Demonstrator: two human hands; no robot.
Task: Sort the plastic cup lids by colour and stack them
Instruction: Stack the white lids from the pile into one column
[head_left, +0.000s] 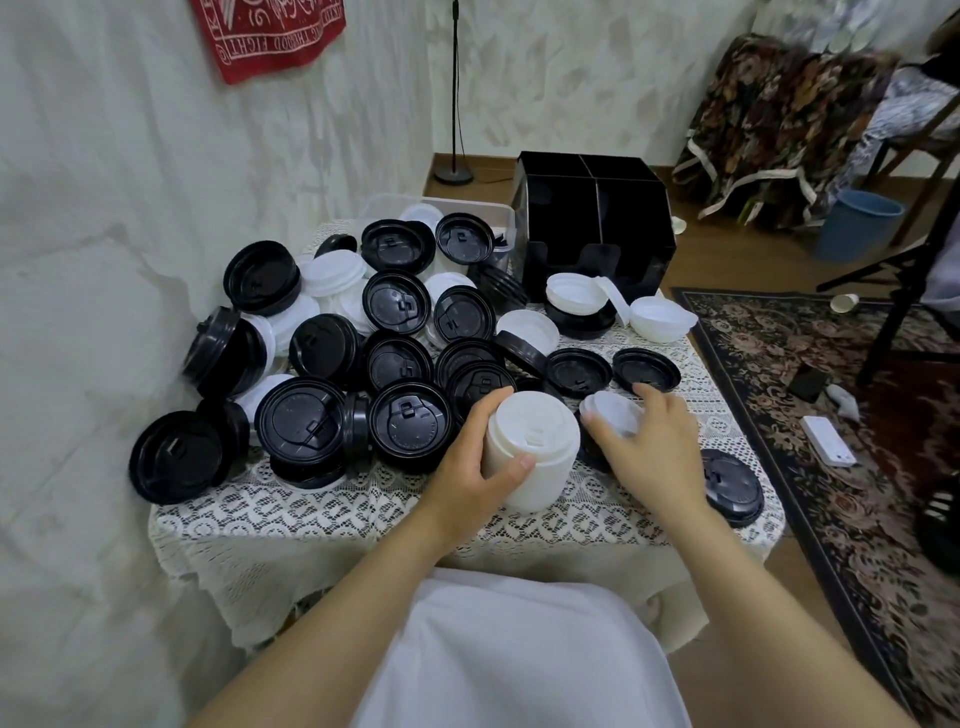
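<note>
Your left hand (483, 462) wraps around the tall stack of white lids (535, 441). Your right hand (652, 441) curls round one white lid (615, 410) on the desk (363, 499).

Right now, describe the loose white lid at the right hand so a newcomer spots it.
Start at the lace-covered table and go to its near right part, where the left hand holds a tall stack of white lids. Just right of that stack, the right hand pinches one loose white lid. Unlike the black lids lying around it, it is white and single.
</note>
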